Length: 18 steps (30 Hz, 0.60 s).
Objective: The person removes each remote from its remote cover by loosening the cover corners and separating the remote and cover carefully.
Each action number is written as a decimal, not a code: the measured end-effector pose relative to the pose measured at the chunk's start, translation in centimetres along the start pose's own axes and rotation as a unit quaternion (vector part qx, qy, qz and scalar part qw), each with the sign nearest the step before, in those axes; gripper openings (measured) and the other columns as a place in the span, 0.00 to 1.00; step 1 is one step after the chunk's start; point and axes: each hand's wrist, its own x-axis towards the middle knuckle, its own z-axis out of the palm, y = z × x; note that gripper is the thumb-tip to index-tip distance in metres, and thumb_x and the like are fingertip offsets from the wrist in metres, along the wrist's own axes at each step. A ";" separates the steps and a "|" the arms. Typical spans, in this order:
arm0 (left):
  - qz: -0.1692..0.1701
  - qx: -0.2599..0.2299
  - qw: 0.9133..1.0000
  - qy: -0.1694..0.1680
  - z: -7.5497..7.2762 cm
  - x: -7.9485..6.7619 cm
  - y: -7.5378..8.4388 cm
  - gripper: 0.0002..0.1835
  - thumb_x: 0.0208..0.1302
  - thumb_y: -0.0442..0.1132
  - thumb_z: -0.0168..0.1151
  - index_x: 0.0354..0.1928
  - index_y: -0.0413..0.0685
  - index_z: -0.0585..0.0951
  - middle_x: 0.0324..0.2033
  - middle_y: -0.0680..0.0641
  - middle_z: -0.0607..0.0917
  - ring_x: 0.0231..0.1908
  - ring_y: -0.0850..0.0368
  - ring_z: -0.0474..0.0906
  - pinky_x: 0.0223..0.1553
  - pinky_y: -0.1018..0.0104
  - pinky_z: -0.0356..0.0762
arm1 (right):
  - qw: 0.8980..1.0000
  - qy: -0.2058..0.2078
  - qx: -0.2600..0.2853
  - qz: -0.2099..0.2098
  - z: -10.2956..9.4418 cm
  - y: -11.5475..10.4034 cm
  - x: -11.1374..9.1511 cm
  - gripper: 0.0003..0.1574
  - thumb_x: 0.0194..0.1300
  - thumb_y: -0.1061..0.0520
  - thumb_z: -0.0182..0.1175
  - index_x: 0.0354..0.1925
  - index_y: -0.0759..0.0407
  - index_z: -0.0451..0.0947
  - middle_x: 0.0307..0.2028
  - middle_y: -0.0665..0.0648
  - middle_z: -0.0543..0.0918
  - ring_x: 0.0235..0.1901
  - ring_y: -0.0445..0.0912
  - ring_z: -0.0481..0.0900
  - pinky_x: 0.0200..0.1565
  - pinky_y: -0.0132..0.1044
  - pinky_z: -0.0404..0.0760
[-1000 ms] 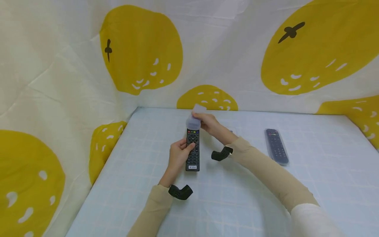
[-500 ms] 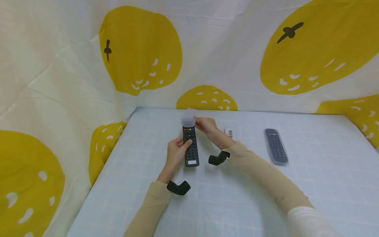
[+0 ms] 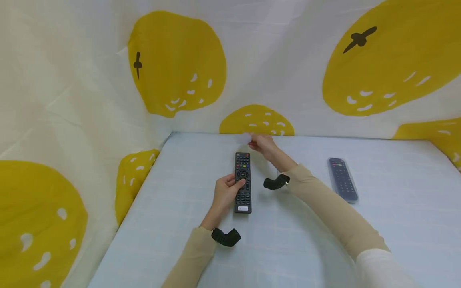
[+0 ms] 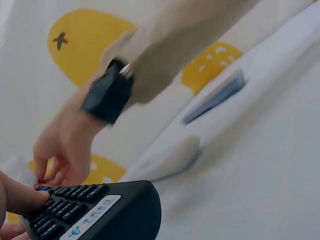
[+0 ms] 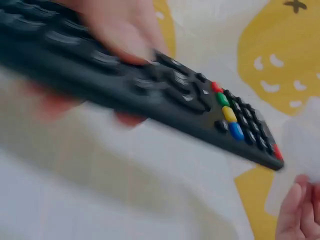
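A black remote control (image 3: 243, 202) with coloured buttons and a white label stands out above the table in the head view. My left hand (image 3: 224, 195) grips it along its left side, thumb on the buttons. Beyond its far end, my right hand (image 3: 265, 146) pinches a translucent, soft-looking cover (image 3: 245, 138), which is apart from the remote. In the right wrist view, the remote's far end is bare, and the cover (image 5: 300, 145) shows pale and blurred beside the right fingers. How much of the cover lies behind the hand I cannot tell.
Another dark remote (image 3: 343, 180) in a clear cover lies on the table to the right. A white remote (image 4: 172, 157) lies near the right forearm, which mostly hides it in the head view. Fruit-print cloth (image 3: 180, 60) hangs behind the table.
The cover has come off the remote's far end, and my right hand has moved away with it. The remote's whole button face now shows. My left hand has kept its grip.
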 end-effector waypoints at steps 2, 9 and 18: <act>0.006 -0.002 1.000 0.025 -0.3 0.2 -0.2 0.23 0.62 0.35 0.64 0.57 0.31 0.76 0.46 0.35 0.85 0.42 0.48 0.86 0.39 0.64 0.84 | 0.998 -0.025 -0.053 0.000 -0.6 0.1 -0.2 0.21 0.72 0.57 0.51 0.56 0.71 0.72 0.35 0.54 0.76 0.27 0.36 0.75 0.32 0.21 0.79; 0.003 0.026 0.999 0.041 -2.1 1.1 -0.6 0.25 0.60 0.39 0.66 0.57 0.33 0.77 0.47 0.35 0.85 0.41 0.52 0.85 0.39 0.67 0.83 | 0.996 -0.042 -0.075 -0.002 -1.2 1.1 -0.6 0.24 0.71 0.57 0.54 0.60 0.70 0.70 0.39 0.56 0.77 0.28 0.36 0.77 0.34 0.22 0.80; 0.013 0.076 0.994 0.075 -4.0 2.7 -1.3 0.24 0.57 0.43 0.69 0.53 0.37 0.81 0.42 0.38 0.87 0.35 0.58 0.83 0.35 0.70 0.80 | 0.989 -0.047 -0.136 -0.022 -1.7 1.0 -1.2 0.25 0.69 0.55 0.56 0.61 0.65 0.70 0.55 0.65 0.78 0.35 0.40 0.79 0.46 0.32 0.82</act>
